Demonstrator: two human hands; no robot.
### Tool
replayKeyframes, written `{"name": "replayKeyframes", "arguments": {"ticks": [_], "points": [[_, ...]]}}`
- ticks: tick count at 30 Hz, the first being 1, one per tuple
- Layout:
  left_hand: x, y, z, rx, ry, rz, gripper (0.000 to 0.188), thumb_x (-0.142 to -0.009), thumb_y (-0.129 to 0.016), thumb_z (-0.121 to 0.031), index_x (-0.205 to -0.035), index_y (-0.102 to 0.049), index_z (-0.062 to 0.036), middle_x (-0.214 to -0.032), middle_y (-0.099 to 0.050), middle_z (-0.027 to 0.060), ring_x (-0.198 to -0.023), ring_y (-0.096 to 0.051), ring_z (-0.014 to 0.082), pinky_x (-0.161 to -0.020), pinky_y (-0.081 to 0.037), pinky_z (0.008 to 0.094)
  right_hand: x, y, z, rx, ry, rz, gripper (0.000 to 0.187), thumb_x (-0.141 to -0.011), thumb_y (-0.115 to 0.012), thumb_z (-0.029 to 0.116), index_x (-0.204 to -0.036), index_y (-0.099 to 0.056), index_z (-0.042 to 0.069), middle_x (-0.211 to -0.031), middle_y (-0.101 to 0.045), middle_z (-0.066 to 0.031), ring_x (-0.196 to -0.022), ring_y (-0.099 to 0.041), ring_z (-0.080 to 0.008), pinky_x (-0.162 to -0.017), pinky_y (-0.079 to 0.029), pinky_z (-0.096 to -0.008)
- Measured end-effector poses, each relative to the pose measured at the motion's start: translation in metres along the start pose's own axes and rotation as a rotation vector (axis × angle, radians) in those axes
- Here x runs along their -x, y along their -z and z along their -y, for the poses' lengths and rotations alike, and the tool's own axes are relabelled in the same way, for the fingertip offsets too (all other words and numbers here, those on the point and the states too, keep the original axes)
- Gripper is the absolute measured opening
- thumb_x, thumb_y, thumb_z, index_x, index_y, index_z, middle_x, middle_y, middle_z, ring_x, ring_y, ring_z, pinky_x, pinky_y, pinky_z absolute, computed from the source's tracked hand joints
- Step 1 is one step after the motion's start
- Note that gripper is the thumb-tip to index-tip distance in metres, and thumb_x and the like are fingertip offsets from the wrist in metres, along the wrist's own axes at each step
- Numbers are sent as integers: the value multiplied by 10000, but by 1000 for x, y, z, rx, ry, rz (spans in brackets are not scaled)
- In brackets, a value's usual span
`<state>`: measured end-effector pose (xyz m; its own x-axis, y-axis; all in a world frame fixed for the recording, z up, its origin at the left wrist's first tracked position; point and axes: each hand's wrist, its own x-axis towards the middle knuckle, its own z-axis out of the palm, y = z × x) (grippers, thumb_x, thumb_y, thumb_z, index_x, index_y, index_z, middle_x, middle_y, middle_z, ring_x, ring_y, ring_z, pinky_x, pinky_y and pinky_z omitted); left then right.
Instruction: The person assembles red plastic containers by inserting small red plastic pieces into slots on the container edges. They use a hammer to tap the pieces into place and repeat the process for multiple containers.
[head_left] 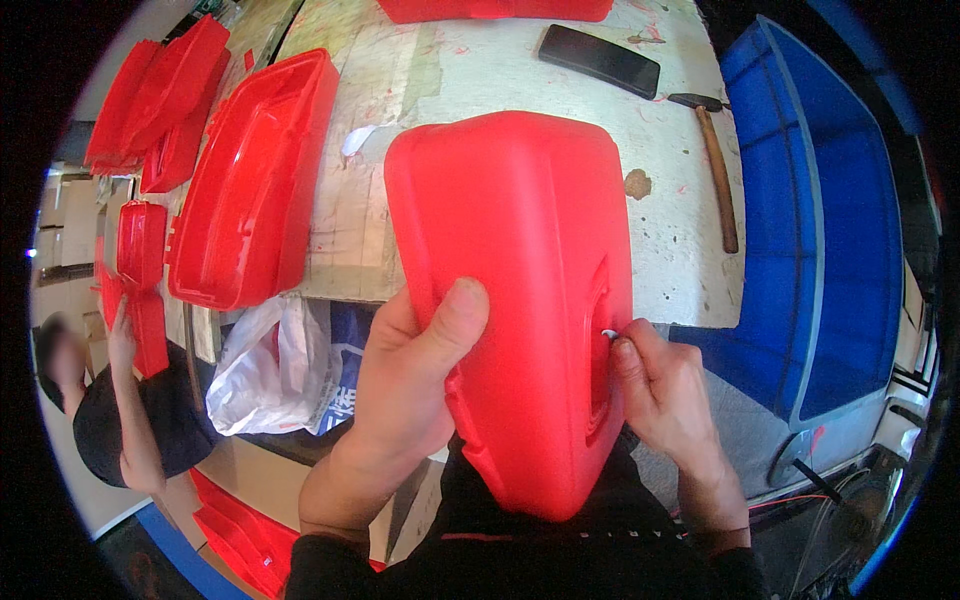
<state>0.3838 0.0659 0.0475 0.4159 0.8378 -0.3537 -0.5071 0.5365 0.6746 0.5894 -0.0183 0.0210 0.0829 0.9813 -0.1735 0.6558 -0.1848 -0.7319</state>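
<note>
A large, smooth red plastic shell [515, 220] stands tilted in front of me, its lower end near my lap and its upper part over the table edge. My left hand [405, 375] grips its left side, thumb pressed on the front face and fingers hidden behind. My right hand [660, 390] is closed in a pinch at the oblong recess [597, 370] on the shell's right side. A small curved silver tip [609, 333] pokes out between its thumb and forefinger, at the recess edge. The rest of that small tool is hidden in the hand.
On the worktable [690, 290] lie a black phone [600, 60] and a hammer [716, 180]. An open red shell [250, 190] and stacked red parts [160, 95] are at left. A blue crate [800, 220] stands right, a white plastic bag [265, 375] below, a co-worker's arm [125, 400] far left.
</note>
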Motion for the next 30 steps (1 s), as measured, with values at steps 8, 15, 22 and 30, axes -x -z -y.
{"name": "replayKeyframes", "arguments": {"ticks": [8,15,22,30], "points": [[1,0,1,-2,11,-30,379,-991,-606,-210,-1308,-550,-9,-1213,-656,113,-1059,-653,181,-920,-539,349,8,-10,-1,48,1,-68,165,-969,-525,119,-845,-558,13,-632,-549,-223,-616,-607,-436,-533,-454,-441],[2,1,0,-45,7,-3,357,-1021,-537,-204,-1320,-548,-9,-1283,-631,128,-1120,-642,219,-984,-515,386,37,-12,-6,14,-89,78,131,-951,-537,108,-866,-573,15,-646,-569,-223,-652,-628,-428,-560,-476,-460],[16,17,17,-150,90,53,319,-952,-647,-133,-1243,-610,-11,-1151,-679,83,-1022,-654,163,-900,-527,325,35,-10,-12,-229,-108,-110,128,-923,-586,120,-877,-534,12,-609,-545,-131,-535,-571,-234,-533,-451,-356],[52,-7,-34,-828,-155,359,228,-936,-677,-169,-1098,-684,-9,-904,-712,52,-839,-640,101,-772,-516,292,21,-27,-23,-267,412,-225,133,-836,-700,104,-844,-580,45,-577,-567,-117,-485,-603,-252,-484,-447,-316]]}}
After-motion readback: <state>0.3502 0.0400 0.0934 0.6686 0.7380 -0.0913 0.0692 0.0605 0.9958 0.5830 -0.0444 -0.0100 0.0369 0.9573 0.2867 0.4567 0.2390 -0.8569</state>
